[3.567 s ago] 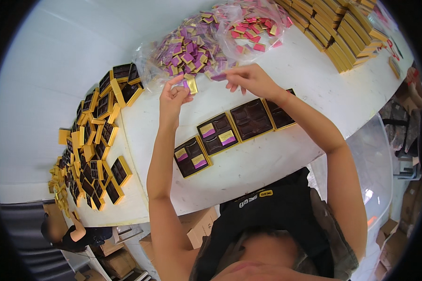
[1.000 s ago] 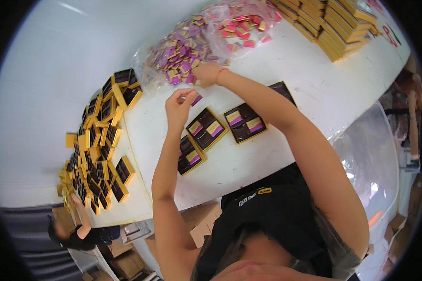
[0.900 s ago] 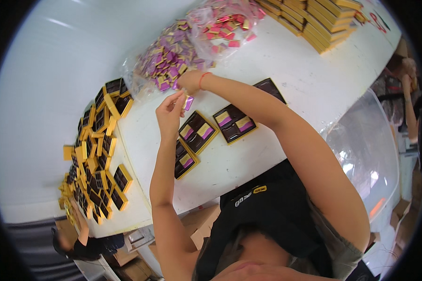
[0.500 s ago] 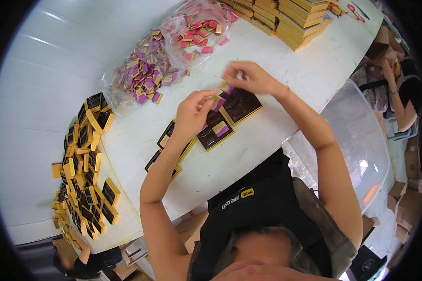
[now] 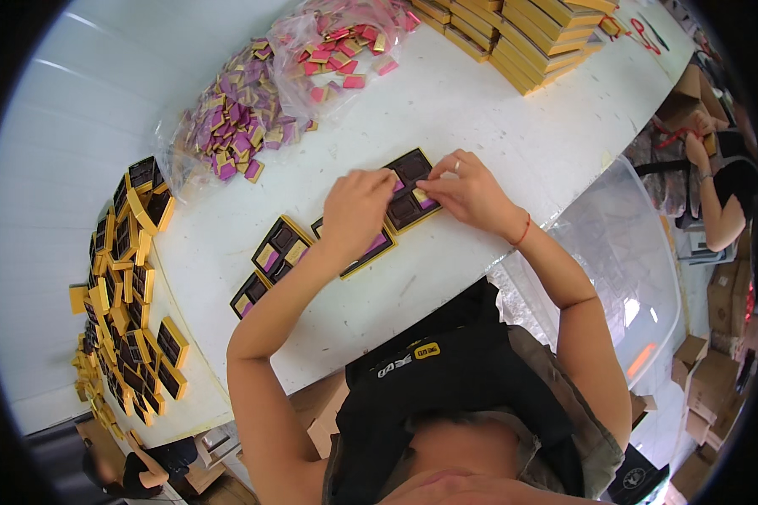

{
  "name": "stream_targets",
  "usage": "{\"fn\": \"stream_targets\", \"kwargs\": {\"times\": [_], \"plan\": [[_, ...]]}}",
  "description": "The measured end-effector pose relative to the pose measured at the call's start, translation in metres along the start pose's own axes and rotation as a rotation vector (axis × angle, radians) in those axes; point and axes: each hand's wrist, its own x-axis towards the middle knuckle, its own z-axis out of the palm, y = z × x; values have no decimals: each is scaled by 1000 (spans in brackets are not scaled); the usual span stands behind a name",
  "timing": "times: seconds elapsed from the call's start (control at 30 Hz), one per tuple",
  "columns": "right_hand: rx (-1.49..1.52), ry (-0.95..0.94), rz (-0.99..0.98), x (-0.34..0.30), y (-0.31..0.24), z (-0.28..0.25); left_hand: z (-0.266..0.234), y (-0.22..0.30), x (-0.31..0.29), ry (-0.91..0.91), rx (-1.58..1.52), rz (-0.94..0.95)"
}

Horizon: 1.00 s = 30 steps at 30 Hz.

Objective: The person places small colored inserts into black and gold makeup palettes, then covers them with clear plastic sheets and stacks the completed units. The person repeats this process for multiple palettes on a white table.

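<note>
An open gift box (image 5: 409, 166) with a gold rim and a dark, divided tray lies on the white table. Over its left side, my left hand (image 5: 358, 215) has its fingers closed on a small purple-and-gold wrapped square (image 5: 398, 185). At the right side, my right hand (image 5: 476, 194) pinches another purple-and-gold square (image 5: 425, 200) down in a compartment. A second box (image 5: 381, 249) with a purple piece in it sits partly under my left hand. Further left lie two more boxes, one (image 5: 282, 244) with squares in some compartments and a smaller-looking one (image 5: 248, 295).
Clear bags of purple-and-gold squares (image 5: 240, 130) and pink-and-gold squares (image 5: 341, 59) spread at the back. Stacked gold boxes (image 5: 522, 42) stand back right, red scissors (image 5: 644, 35) beyond. Open boxes (image 5: 126, 337) pile up left. Other people work at both sides; a clear plastic bin (image 5: 615, 278) stands right.
Both hands have come down onto the box, with the squares they held in the air now at its compartments. The whole view has shifted slightly.
</note>
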Motion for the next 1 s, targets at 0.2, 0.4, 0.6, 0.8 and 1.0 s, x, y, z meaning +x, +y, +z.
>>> {"fn": "stream_targets", "kwargs": {"times": [0.2, 0.4, 0.6, 0.8, 1.0], "plan": [[-107, -109, -58, -2, -26, -26, -10, 3, -11, 81, 125, 94], [183, 343, -63, 120, 29, 2, -18, -115, 93, 369, -36, -249], [-131, 67, 237, 211, 116, 61, -6, -175, 138, 319, -24, -520], [-76, 80, 327, 205, 116, 77, 20, -217, 180, 276, 0, -373], [454, 98, 461, 185, 128, 62, 33, -205, 202, 147, 40, -473]]}}
